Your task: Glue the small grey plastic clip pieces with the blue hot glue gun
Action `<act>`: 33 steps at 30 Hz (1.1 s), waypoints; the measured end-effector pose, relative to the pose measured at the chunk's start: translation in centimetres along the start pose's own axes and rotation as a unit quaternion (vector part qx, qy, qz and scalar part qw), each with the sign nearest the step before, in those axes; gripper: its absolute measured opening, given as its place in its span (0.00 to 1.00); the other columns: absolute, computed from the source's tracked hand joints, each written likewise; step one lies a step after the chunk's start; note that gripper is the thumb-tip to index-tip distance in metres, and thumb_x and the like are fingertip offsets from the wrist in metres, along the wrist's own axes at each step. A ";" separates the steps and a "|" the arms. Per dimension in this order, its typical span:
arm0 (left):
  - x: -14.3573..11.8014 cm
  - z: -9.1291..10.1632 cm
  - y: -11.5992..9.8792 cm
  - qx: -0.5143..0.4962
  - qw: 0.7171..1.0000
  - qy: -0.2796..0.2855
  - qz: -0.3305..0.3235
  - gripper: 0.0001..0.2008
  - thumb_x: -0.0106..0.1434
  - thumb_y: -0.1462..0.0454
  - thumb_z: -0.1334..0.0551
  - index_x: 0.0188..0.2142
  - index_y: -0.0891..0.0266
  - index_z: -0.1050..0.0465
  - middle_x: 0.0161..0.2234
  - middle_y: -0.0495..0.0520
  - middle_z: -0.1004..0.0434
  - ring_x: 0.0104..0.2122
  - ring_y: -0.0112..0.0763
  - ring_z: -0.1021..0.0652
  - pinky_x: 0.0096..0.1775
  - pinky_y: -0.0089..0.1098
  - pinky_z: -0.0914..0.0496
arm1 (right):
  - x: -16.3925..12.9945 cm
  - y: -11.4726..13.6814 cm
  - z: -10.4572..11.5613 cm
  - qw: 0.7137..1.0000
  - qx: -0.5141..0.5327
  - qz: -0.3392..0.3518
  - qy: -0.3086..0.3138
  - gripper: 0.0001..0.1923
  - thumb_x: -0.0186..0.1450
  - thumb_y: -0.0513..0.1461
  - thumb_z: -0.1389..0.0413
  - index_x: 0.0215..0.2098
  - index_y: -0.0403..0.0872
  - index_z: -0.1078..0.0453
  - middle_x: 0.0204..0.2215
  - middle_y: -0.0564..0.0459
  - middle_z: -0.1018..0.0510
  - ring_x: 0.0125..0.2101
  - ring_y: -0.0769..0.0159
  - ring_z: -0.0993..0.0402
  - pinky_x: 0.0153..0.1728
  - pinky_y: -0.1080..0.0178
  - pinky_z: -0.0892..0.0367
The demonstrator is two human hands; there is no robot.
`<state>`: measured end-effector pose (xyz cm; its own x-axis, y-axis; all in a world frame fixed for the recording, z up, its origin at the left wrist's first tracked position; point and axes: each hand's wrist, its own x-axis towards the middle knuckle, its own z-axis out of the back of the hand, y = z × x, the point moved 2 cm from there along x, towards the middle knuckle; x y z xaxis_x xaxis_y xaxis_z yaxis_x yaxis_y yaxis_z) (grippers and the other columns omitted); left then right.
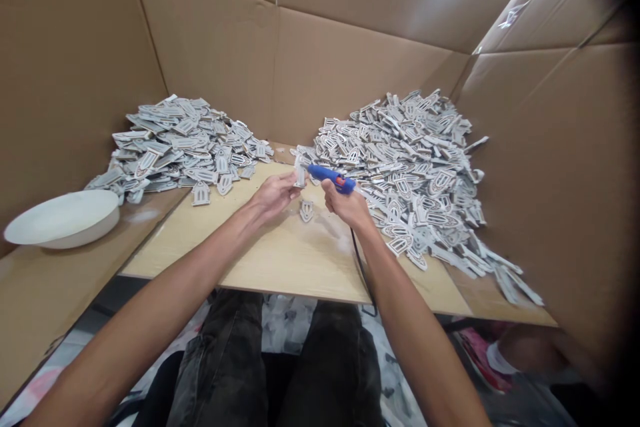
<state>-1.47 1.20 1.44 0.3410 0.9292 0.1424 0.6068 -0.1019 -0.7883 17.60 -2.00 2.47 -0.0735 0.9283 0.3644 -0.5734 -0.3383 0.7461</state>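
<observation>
In my right hand [347,203] is a blue glue gun [327,177], its nozzle pointing left and its dark cord hanging down over the table edge. My left hand [277,196] pinches a small white arch-shaped piece with cut-out slots [300,173] upright by its side. The nozzle reaches this piece's upper right; whether they touch I cannot tell. Just below, a similar slotted piece [307,211] lies flat on the board between my hands.
Heaps of such pieces stand on the left [183,140] and right [400,153]. A white bowl [63,213] sits at far left. Tall cardboard walls [215,20] enclose the pale board [300,273]. Another person's leg and pink shoe [483,357] show at lower right.
</observation>
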 end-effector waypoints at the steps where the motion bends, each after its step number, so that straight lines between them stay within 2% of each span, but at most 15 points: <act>1: 0.0 0.1 0.0 0.000 1.000 -0.003 -0.003 0.05 0.64 0.72 0.32 0.30 0.69 0.20 0.30 0.55 0.24 0.28 0.25 0.30 0.29 0.28 0.40 | -0.1 0.3 -0.1 1.000 -0.004 0.007 -0.003 0.39 0.65 0.75 0.52 0.24 0.51 0.37 0.17 0.54 0.33 0.22 0.64 0.34 0.27 0.61 0.37; 4: 0.1 0.3 0.0 0.001 1.000 -0.028 -0.007 0.05 0.63 0.73 0.31 0.30 0.68 0.21 0.29 0.54 0.24 0.27 0.25 0.29 0.30 0.28 0.38 | -0.3 1.5 -0.7 0.996 -0.031 0.078 -0.021 0.35 0.63 0.72 0.44 0.26 0.51 0.36 0.22 0.54 0.29 0.26 0.63 0.33 0.31 0.61 0.36; 6: 0.1 0.3 0.1 0.004 0.999 -0.040 -0.006 0.04 0.62 0.73 0.31 0.30 0.68 0.21 0.29 0.55 0.23 0.28 0.25 0.28 0.31 0.28 0.37 | -0.5 2.0 -0.9 0.988 -0.040 0.124 -0.077 0.33 0.63 0.70 0.42 0.27 0.52 0.37 0.26 0.52 0.27 0.29 0.61 0.32 0.34 0.60 0.34; 8: 0.0 0.2 0.2 0.008 0.999 -0.036 0.000 0.03 0.63 0.72 0.31 0.31 0.68 0.20 0.31 0.56 0.22 0.29 0.26 0.27 0.32 0.29 0.36 | -0.6 2.1 -0.8 0.979 -0.027 0.127 -0.158 0.31 0.66 0.68 0.43 0.29 0.52 0.36 0.28 0.52 0.26 0.30 0.60 0.31 0.36 0.60 0.34; 10: -0.2 0.0 0.4 0.013 1.000 -0.018 0.023 0.03 0.64 0.70 0.31 0.32 0.68 0.20 0.32 0.57 0.21 0.29 0.28 0.27 0.33 0.30 0.34 | -0.5 1.8 -0.4 0.973 0.002 0.102 -0.208 0.28 0.69 0.66 0.44 0.33 0.52 0.34 0.29 0.51 0.25 0.31 0.60 0.30 0.36 0.61 0.33; 12: -0.5 -0.2 0.5 0.019 0.998 0.012 0.065 0.03 0.65 0.69 0.31 0.34 0.67 0.20 0.33 0.58 0.20 0.30 0.31 0.25 0.34 0.32 0.32 | -0.3 1.3 -0.2 0.976 0.044 0.080 -0.199 0.26 0.69 0.64 0.43 0.37 0.51 0.30 0.31 0.51 0.23 0.32 0.61 0.28 0.36 0.61 0.33; 14: -0.8 -0.2 0.6 0.028 0.992 0.055 0.113 0.03 0.65 0.67 0.31 0.36 0.68 0.19 0.34 0.60 0.20 0.31 0.34 0.24 0.36 0.34 0.30 | 0.2 0.7 -0.1 0.981 0.097 0.061 -0.158 0.27 0.66 0.64 0.40 0.39 0.49 0.28 0.34 0.50 0.21 0.32 0.62 0.28 0.34 0.62 0.33; 17: -1.0 0.0 0.5 0.041 0.979 0.107 0.166 0.06 0.67 0.65 0.31 0.38 0.68 0.18 0.34 0.62 0.20 0.32 0.35 0.22 0.36 0.35 0.29 | 0.9 0.1 -0.3 0.981 0.169 0.019 -0.098 0.30 0.59 0.65 0.35 0.35 0.49 0.31 0.33 0.51 0.21 0.27 0.67 0.32 0.27 0.64 0.36; 20: -1.0 0.5 0.3 0.041 0.973 0.116 0.196 0.07 0.67 0.65 0.31 0.41 0.68 0.18 0.34 0.62 0.19 0.33 0.36 0.21 0.36 0.34 0.29 | 0.9 0.2 -0.3 0.971 0.230 -0.011 -0.057 0.32 0.54 0.64 0.30 0.30 0.50 0.37 0.28 0.56 0.26 0.22 0.72 0.40 0.22 0.65 0.42; 23: -0.8 0.8 0.2 0.025 0.971 0.115 0.206 0.08 0.67 0.65 0.32 0.43 0.68 0.18 0.35 0.63 0.19 0.33 0.37 0.21 0.34 0.33 0.29 | 0.6 0.9 -0.2 0.962 0.273 -0.005 0.003 0.32 0.54 0.62 0.29 0.28 0.51 0.40 0.27 0.58 0.28 0.20 0.75 0.44 0.20 0.65 0.45; 25: -0.7 0.8 0.0 0.014 0.974 0.106 0.202 0.08 0.68 0.65 0.32 0.44 0.68 0.19 0.35 0.63 0.19 0.32 0.37 0.21 0.33 0.34 0.28 | 0.5 1.3 -0.2 0.957 0.289 0.005 0.020 0.32 0.54 0.60 0.28 0.29 0.51 0.41 0.28 0.58 0.27 0.20 0.75 0.43 0.20 0.65 0.44; 28: -0.9 0.4 -0.6 0.000 0.983 0.073 0.166 0.10 0.68 0.61 0.32 0.44 0.67 0.20 0.34 0.61 0.20 0.31 0.35 0.21 0.35 0.34 0.27 | 0.7 1.2 -0.1 0.944 0.328 -0.001 -0.018 0.32 0.53 0.58 0.26 0.31 0.52 0.41 0.27 0.59 0.27 0.21 0.74 0.39 0.21 0.66 0.42; 30: -1.2 -0.1 -1.0 -0.005 0.990 0.075 0.116 0.13 0.65 0.60 0.30 0.46 0.66 0.21 0.36 0.60 0.20 0.33 0.35 0.21 0.36 0.33 0.27 | 0.9 1.0 -0.1 0.935 0.351 -0.023 -0.042 0.32 0.52 0.57 0.26 0.32 0.52 0.41 0.27 0.59 0.27 0.22 0.73 0.36 0.22 0.66 0.39; 33: -1.6 -0.7 -1.2 0.038 0.994 0.098 0.035 0.28 0.54 0.67 0.23 0.55 0.60 0.23 0.38 0.56 0.19 0.34 0.32 0.21 0.36 0.29 0.31 | 1.2 0.7 -0.4 0.925 0.374 -0.053 -0.043 0.30 0.51 0.56 0.26 0.31 0.52 0.41 0.27 0.57 0.25 0.26 0.70 0.28 0.24 0.67 0.32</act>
<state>-2.22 -0.42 2.60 0.5183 0.8330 0.1938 0.5229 -0.1293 -0.8425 16.80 -1.09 3.23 0.0347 0.9575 0.2863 0.1528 -0.2882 0.9453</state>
